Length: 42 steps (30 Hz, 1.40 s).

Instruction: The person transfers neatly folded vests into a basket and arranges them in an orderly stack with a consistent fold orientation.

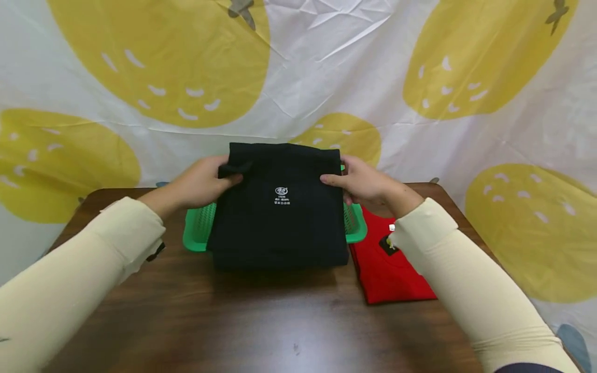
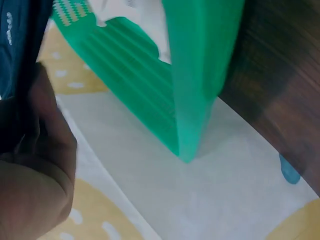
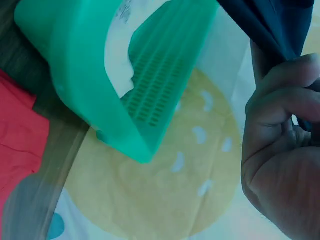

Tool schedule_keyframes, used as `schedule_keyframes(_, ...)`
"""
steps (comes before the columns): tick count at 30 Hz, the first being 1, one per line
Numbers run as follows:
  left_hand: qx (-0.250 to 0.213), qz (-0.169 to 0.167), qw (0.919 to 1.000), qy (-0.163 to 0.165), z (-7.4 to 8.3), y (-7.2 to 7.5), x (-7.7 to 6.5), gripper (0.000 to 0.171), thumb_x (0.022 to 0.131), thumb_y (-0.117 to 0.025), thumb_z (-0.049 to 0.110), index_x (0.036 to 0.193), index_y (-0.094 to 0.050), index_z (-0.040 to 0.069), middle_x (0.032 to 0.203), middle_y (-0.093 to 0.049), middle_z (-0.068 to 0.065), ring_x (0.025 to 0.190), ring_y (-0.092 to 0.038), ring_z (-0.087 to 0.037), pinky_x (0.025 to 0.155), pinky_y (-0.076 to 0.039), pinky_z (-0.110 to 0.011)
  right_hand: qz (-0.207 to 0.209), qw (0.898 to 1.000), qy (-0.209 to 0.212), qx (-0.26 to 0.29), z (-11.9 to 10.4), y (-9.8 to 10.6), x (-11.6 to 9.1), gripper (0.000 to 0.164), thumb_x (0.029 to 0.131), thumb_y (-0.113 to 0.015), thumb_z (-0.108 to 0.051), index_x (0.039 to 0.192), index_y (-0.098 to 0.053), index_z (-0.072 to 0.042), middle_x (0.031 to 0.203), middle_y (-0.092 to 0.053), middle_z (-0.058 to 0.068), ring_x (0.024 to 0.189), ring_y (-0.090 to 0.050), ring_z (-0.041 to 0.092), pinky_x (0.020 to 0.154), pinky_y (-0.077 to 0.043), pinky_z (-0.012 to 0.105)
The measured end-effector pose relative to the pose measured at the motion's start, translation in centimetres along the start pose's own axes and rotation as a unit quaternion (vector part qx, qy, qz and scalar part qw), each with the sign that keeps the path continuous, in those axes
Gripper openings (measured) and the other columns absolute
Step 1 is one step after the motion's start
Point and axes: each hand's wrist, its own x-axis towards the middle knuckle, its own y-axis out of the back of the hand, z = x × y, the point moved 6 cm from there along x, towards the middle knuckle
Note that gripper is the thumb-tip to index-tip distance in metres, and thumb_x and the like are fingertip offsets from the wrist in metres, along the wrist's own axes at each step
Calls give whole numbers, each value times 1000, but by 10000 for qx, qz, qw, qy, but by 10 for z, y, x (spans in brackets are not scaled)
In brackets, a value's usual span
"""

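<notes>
A folded black garment [image 1: 280,223] with a small white print near its upper middle is held up over a green plastic basket [image 1: 197,228]. My left hand [image 1: 200,181] pinches its upper left edge, thumb in front. At the upper right edge my right hand [image 1: 366,181] pinches the cloth the same way. In the right wrist view, the fingers of the right hand [image 3: 285,135] curl round the dark fabric [image 3: 272,25]. A white cloth [image 3: 119,55] with some print lies inside the basket, which the garment largely covers in the head view.
Right of the basket a folded red garment [image 1: 396,264] with a dark patch lies on the brown wooden table [image 1: 261,326]. Behind the table hangs a white curtain [image 1: 326,88] with large yellow fruit shapes.
</notes>
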Motion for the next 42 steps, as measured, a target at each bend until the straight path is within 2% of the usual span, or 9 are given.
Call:
schedule_keyframes(5,370,19,9991,221,-10,-5,11,23,103,-55,26,115,-62,7,112,-67,-16,97,-61,-30,88,-46,-46,109,9986,-319,-403,4,3,17,55,99,-62,-33,147,-38,-19,71,-66,6,45,-57,22,46,-41,30)
schedule_keyframes(10,674,-196,9963,505,-19,-11,19,21,104,-52,23,112,-60,6,105,-66,-17,79,-61,-26,75,-49,-40,216,9968,-770,-66,13,-5,29,67,101,-60,-28,154,-23,-7,93,-66,18,54,-69,20,55,-55,30)
schedule_keyframes(15,549,-644,9934,769,-28,-18,22,22,105,-49,20,117,-56,3,109,-64,-22,57,-64,-19,58,-52,-33,116,9947,-987,281,20,-16,35,38,103,-56,-22,125,-32,-2,81,-66,27,62,-74,25,61,-60,37)
schedule_keyframes(17,520,-797,9922,800,-32,-21,22,24,106,-48,19,122,-55,3,114,-63,-24,56,-66,-18,58,-53,-32,26,9944,-1020,289,22,-21,37,34,104,-53,-20,123,-31,-3,85,-66,26,64,-74,27,65,-61,40)
schedule_keyframes(21,419,-1007,9900,897,-38,-25,20,33,106,-47,17,134,-50,1,128,-58,-28,59,-69,-17,62,-55,-33,-77,9939,-1090,171,26,-26,40,35,106,-49,-19,131,-30,-3,117,-60,31,70,-75,30,74,-61,46)
schedule_keyframes(26,302,-1125,9870,1109,-42,-31,20,57,106,-46,15,155,-24,-5,155,-31,-33,63,-71,-18,61,-56,-34,2,9934,-1143,50,30,-31,44,42,107,-47,-19,141,-27,-3,148,-39,31,80,-75,36,78,-60,47)
schedule_keyframes(30,233,-1092,9863,1211,-48,-36,20,62,105,-46,13,156,-17,-5,157,-26,-34,69,-73,-21,61,-58,-36,100,9931,-1166,-90,33,-35,47,45,107,-46,-18,145,-26,-4,147,-40,32,87,-75,37,80,-60,47)
schedule_keyframes(34,204,-1158,9845,1302,-54,-43,19,62,105,-45,10,157,-14,-6,155,-28,-36,77,-74,-26,62,-59,-35,137,9923,-1185,-321,40,-41,51,44,106,-47,-17,145,-29,-3,132,-52,33,87,-75,37,81,-59,48)
schedule_keyframes(42,260,-1160,9830,1399,-55,-55,18,58,105,-44,9,157,-19,-1,135,-53,-35,73,-72,-25,58,-57,-35,171,9927,-1144,-348,48,-50,50,35,107,-45,-14,138,-34,-2,125,-53,33,87,-75,38,75,-61,44)
